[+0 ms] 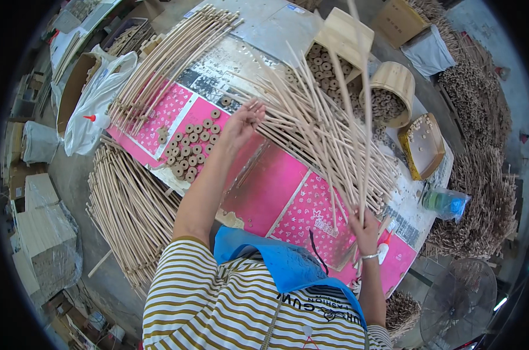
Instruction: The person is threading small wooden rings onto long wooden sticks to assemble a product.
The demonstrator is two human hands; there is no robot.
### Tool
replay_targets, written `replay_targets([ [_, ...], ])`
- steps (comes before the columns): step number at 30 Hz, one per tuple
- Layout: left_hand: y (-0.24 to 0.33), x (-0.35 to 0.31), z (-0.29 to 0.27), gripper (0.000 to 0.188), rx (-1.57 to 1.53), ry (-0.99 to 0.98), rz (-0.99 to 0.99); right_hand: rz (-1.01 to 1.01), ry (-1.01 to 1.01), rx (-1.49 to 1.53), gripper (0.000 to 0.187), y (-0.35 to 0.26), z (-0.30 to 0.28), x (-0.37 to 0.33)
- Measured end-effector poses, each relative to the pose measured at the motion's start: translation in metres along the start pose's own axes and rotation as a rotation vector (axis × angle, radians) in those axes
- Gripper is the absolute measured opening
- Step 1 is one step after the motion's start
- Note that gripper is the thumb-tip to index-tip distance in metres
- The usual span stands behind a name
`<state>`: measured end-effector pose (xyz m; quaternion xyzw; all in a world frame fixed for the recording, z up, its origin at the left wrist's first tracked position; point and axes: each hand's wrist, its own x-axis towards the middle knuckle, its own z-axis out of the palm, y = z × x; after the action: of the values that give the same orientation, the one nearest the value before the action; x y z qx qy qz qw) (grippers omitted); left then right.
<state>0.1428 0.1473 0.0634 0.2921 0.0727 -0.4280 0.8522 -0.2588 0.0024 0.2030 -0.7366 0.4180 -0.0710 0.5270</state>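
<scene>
My right hand point(365, 233), at the near right of the table, is closed around a few long thin wooden sticks point(366, 122) that rise up and away from it. A large loose pile of wooden sticks point(317, 125) lies just beyond. Over the table's middle, my left hand point(244, 122) has its fingers curled together near the left ends of that pile; what they pinch, if anything, is too small to make out. Beside my left forearm, several round wooden discs with center holes point(192, 140) are spread on the pink table cover point(258, 186). A white glue bottle with a red tip point(383, 251) stands by my right wrist.
At the far side lie a tipped wooden bucket of discs point(349, 38) and another of small wooden pieces point(399, 79). A yellow-sided tray point(434, 146) is at the right. Sticks point(171, 64) lie in rows at the far left; more bundles point(127, 210) sit below. A fan point(460, 303) stands lower right.
</scene>
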Motion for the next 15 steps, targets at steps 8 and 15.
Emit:
replay_targets([
  [8, 0.032, 0.018, -0.019, 0.033, -0.211, 0.447, 0.134, 0.185, -0.266, 0.128, 0.018, 0.053, 0.008, -0.056],
  [15, 0.038, 0.016, -0.055, 0.029, -0.228, 0.28, 0.167, 0.279, -0.276, 0.168, 0.017, 0.056, 0.0, -0.07],
])
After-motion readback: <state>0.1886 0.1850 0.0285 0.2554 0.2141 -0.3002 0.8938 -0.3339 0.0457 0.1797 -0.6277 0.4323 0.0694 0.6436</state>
